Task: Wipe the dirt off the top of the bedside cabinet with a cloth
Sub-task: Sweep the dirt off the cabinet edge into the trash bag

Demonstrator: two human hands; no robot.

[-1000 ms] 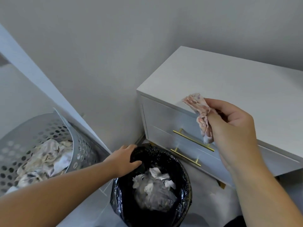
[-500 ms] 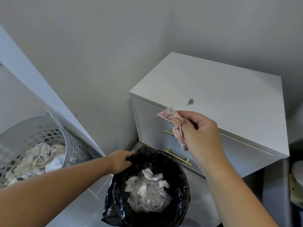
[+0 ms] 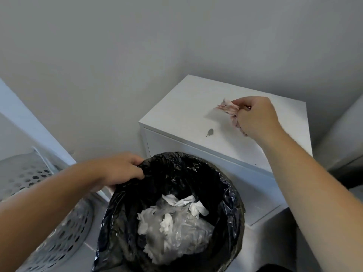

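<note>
The right hand point(image 3: 259, 118) pinches a pink cloth point(image 3: 228, 108) on the cabinet top point(image 3: 182, 107); the dirt spot point(image 3: 210, 132) lies at seven o'clock from it. The left hand point(image 3: 119, 169) grips the bin bag rim point(image 3: 157, 163).

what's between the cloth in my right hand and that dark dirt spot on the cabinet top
Nothing: the head view shows only bare white cabinet top between the cloth and the dirt spot.
</note>
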